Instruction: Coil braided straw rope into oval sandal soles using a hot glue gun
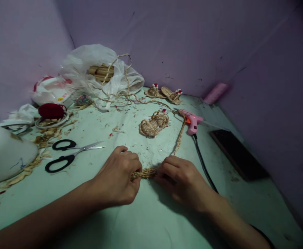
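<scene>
My left hand point(121, 176) is closed round one end of a coiled piece of braided straw cord point(147, 173), held low over the table. At its other end, my right hand point(181, 180) pinches the same piece, with the fingertips partly hidden. From my right hand the braid point(179, 138) runs up past a pink glue gun point(190, 120), whose small red light is lit, and on toward the back. Beyond my hands lies a small woven straw slipper point(154, 123) with a red and white bead decoration. Two more straw slippers point(164, 93) rest by the wall.
Black-handled scissors point(73, 154) lie open left of my hands. A white bowl-like object point(8, 155), dark red yarn point(52, 111) and plastic bags point(94, 55) holding dried strips stand left and behind. At right are a dark phone-like slab point(238, 154), a black cable point(204, 162) and a pink cylinder point(216, 93).
</scene>
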A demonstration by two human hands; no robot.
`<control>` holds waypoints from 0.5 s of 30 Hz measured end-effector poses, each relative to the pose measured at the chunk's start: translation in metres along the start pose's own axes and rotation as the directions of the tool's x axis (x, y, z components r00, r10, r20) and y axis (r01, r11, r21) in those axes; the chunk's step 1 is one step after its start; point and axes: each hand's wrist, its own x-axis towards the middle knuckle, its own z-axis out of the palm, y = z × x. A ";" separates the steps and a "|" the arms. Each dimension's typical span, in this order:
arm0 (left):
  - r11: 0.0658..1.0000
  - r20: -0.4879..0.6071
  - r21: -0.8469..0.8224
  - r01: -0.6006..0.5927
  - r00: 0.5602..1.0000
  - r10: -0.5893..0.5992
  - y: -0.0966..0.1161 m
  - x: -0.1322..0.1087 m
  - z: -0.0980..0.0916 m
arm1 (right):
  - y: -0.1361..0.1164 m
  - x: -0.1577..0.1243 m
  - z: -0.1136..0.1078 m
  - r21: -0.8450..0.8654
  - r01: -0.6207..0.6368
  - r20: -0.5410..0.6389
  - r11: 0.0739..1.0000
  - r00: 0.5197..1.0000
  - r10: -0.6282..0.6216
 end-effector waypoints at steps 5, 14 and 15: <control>1.000 -0.008 -0.029 0.008 1.000 -0.008 0.000 0.001 0.002 | 0.006 0.001 0.004 0.088 -0.165 0.047 0.982 0.986 0.161; 0.997 -0.185 0.021 -0.071 0.980 0.074 -0.001 -0.005 0.005 | 0.015 -0.001 -0.029 0.144 -0.239 -0.253 0.960 0.929 0.270; 0.995 -0.234 0.036 -0.095 0.967 0.100 -0.001 -0.007 0.005 | 0.022 -0.003 -0.036 0.143 -0.330 -0.377 0.933 0.854 0.360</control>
